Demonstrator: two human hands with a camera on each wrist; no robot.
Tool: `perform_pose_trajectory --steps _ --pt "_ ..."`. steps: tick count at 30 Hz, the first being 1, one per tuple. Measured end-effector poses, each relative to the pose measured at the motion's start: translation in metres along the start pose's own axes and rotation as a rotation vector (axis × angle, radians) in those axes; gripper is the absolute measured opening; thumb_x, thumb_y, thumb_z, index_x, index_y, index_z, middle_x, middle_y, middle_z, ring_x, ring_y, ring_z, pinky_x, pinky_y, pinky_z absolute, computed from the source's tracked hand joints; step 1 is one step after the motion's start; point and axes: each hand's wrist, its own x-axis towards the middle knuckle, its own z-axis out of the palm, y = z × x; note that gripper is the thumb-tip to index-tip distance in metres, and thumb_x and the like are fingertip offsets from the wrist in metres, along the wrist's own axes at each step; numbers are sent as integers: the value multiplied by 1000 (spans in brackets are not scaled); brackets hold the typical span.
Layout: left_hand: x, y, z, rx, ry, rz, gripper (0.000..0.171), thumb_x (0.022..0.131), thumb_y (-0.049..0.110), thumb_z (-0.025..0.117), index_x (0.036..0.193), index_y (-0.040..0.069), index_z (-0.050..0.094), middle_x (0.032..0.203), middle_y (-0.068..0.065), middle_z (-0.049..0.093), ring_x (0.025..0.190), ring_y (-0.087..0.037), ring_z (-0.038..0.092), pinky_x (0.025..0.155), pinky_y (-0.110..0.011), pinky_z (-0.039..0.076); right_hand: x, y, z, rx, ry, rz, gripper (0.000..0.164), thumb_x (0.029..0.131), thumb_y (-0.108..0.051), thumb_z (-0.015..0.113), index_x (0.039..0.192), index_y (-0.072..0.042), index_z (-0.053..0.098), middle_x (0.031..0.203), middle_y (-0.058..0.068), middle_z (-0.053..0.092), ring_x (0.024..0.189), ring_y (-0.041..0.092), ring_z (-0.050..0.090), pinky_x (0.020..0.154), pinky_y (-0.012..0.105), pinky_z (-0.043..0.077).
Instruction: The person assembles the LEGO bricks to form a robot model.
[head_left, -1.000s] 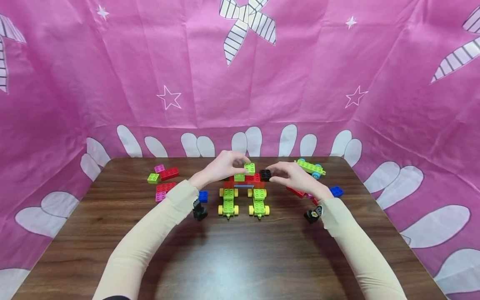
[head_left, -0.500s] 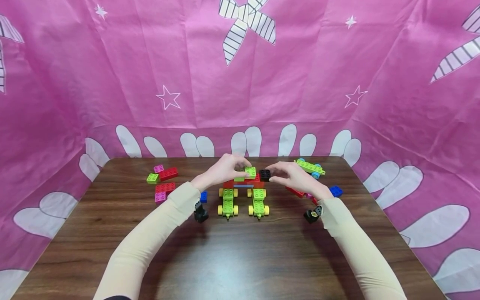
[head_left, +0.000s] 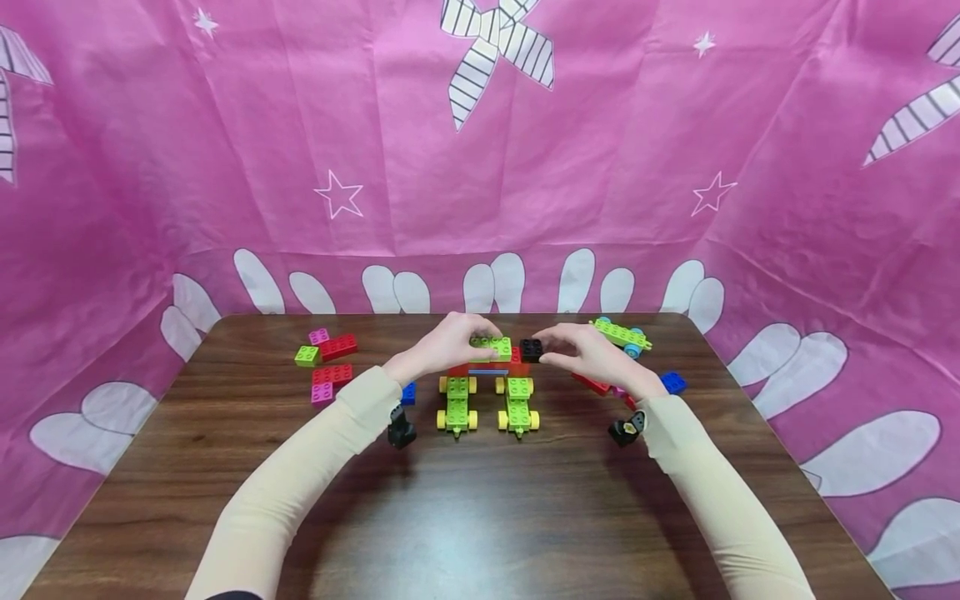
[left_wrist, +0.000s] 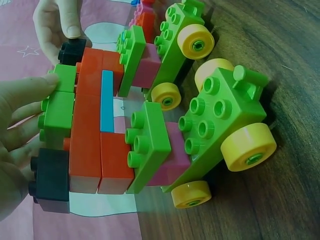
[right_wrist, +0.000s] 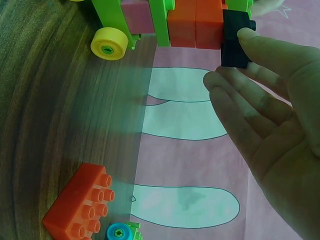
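Observation:
A toy-brick build stands mid-table on two green wheeled bases (head_left: 457, 407) with yellow wheels. Above them, in the left wrist view, are pink bricks (left_wrist: 176, 145), green bricks, a bridge of red bricks (left_wrist: 86, 135) and a thin blue strip (left_wrist: 107, 100). My left hand (head_left: 452, 340) pinches a green brick (head_left: 501, 348) on top of the red bridge, beside another green one. A black brick (left_wrist: 53, 175) at the left end is hidden from the head view by this hand. My right hand (head_left: 583, 347) holds the black brick (head_left: 531, 350) at the right end between thumb and fingers.
To the left lie red bricks (head_left: 339, 347), pink bricks (head_left: 322, 392), a green brick (head_left: 307, 357) and a blue one (head_left: 408, 393). On the right are a green base with blue wheels (head_left: 621, 335), a red brick (right_wrist: 79, 202) and a blue brick (head_left: 673, 382). A pink curtain hangs behind.
My left hand has lowered the green brick from above onto the red bridge, next to the other green brick. My right hand has stayed at the black brick.

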Motion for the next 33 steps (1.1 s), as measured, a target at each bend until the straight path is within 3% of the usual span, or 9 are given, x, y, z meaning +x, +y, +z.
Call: perform_pose_trajectory --steps 33 --pt "5 8 1 81 -13 -25 33 82 24 71 111 8 66 110 -5 68 102 -18 63 90 -33 51 -1 -1 -1 -14 9 -11 38 88 -41 61 121 -23 60 110 -7 66 99 7 63 85 34 52"
